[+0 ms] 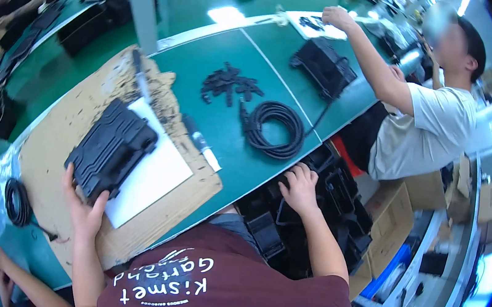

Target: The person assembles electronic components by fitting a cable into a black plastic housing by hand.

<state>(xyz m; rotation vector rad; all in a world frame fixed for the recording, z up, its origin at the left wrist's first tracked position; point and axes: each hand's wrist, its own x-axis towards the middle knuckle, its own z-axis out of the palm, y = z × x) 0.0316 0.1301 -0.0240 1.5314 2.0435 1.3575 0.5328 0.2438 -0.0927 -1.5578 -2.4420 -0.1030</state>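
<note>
Left hand: the near end of a black, ribbed, hard plastic case [111, 148] is held between spread thumb and fingers of the left hand [84, 210].
Right hand: the fingers of the right hand [301, 189] are loosely bent by the table's near edge, above a heap of black plastic cases [339, 197]; whether anything is gripped cannot be told.
Case position: a white paper sheet [159, 173] is partly covered by it, on a ragged-edged brown cardboard sheet [47, 155].
Open room: bare green tabletop [215, 128] is left between cardboard and coiled black cable [254, 128].
Beyond: small black parts [230, 83] are piled up.
Room: a co-worker in a pale T-shirt [432, 128] is seen rightward.
</note>
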